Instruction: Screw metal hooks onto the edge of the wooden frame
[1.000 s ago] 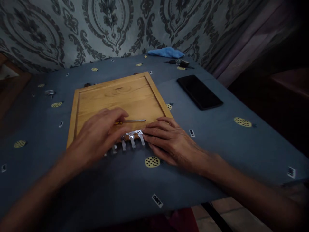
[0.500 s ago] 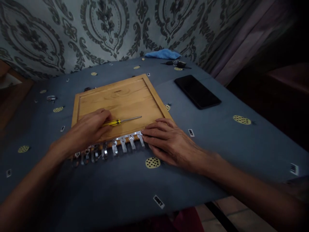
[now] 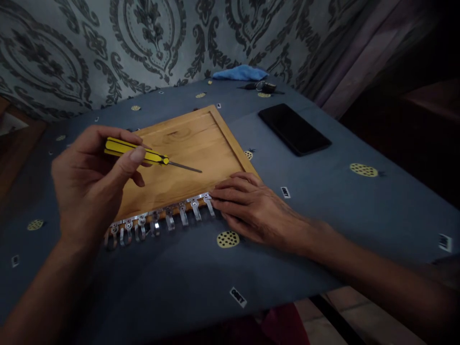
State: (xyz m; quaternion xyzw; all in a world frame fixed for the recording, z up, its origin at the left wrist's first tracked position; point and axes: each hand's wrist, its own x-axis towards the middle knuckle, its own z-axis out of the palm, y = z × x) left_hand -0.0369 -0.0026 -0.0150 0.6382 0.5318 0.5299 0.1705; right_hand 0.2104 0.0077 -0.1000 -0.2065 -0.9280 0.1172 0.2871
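A yellow-handled screwdriver (image 3: 154, 156) is held in my left hand (image 3: 95, 177), raised over the left part of a framed wooden board (image 3: 183, 158). Its metal shaft points right and slightly down. Along the board's near edge runs a metal strip with several silver hooks (image 3: 169, 218). My right hand (image 3: 257, 208) lies at the board's near right corner, its fingertips touching the right end of the strip. The fingers of that hand are stretched out and lie flat.
A black phone (image 3: 294, 129) lies right of the board on the blue patterned tablecloth (image 3: 305, 206). Keys (image 3: 264, 87) and a blue cloth (image 3: 240, 73) are at the back, before a patterned curtain (image 3: 151, 33).
My left hand has lifted off the board with the screwdriver and turned, showing the thumb on the handle. My right hand has stayed at the corner.
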